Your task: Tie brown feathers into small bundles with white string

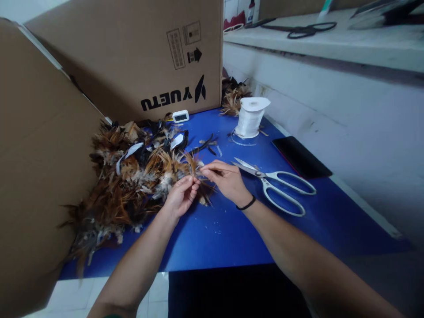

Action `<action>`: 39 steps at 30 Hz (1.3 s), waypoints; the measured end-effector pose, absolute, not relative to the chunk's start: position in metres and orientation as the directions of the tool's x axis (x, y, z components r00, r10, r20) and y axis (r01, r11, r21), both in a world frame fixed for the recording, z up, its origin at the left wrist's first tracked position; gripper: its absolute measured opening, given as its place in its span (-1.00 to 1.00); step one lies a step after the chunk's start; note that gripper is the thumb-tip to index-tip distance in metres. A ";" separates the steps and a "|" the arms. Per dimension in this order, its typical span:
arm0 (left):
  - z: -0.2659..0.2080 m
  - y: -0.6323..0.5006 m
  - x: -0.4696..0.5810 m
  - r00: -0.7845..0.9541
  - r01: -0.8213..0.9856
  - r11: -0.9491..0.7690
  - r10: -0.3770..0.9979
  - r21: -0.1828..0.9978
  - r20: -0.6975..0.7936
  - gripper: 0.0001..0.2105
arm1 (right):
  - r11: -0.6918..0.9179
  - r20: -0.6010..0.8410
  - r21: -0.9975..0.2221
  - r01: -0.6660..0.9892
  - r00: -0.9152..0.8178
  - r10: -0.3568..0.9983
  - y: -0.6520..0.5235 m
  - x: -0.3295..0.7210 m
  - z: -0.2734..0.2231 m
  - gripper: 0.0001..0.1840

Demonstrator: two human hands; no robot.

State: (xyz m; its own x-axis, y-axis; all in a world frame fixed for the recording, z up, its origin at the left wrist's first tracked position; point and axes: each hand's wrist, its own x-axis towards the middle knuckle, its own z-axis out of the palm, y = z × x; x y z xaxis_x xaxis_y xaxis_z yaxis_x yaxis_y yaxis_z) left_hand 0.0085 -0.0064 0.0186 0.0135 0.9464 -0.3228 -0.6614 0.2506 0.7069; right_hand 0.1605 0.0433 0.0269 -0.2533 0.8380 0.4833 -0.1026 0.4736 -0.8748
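Note:
My left hand (182, 194) is closed in a pinch on a small bunch of brown feathers (191, 162), whose tips point up and away from me. Close beside it, my right hand (228, 180) also pinches with thumb and forefinger at the bunch's right side; what lies between those fingertips is too small to make out. A black band circles the right wrist. A large heap of brown, black and grey feathers (115, 203) spreads to the left of my hands. Scissors (265, 176) with pale handles lie partly open just right of my right hand.
A white spool of ribbon (250, 119) stands on the blue table (228, 238). A black phone (300, 155) lies near its right edge, and a small white digital display (180, 116) sits at the back. Cardboard boxes (132, 57) wall the left and back. Dark scissors (308, 30) rest on a ledge.

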 end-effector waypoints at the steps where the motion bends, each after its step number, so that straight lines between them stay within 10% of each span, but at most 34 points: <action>1: 0.019 -0.007 0.009 0.032 -0.657 0.264 0.946 0.706 -0.323 -0.93 | 0.486 0.496 -0.868 -0.105 -0.260 0.829 0.044 0.161 0.027 -0.89; 39: 0.019 -0.010 0.011 0.178 -0.609 0.369 0.926 0.703 -0.331 -0.92 | 0.692 0.623 -0.721 -0.036 -0.473 0.623 0.053 0.174 0.033 -0.86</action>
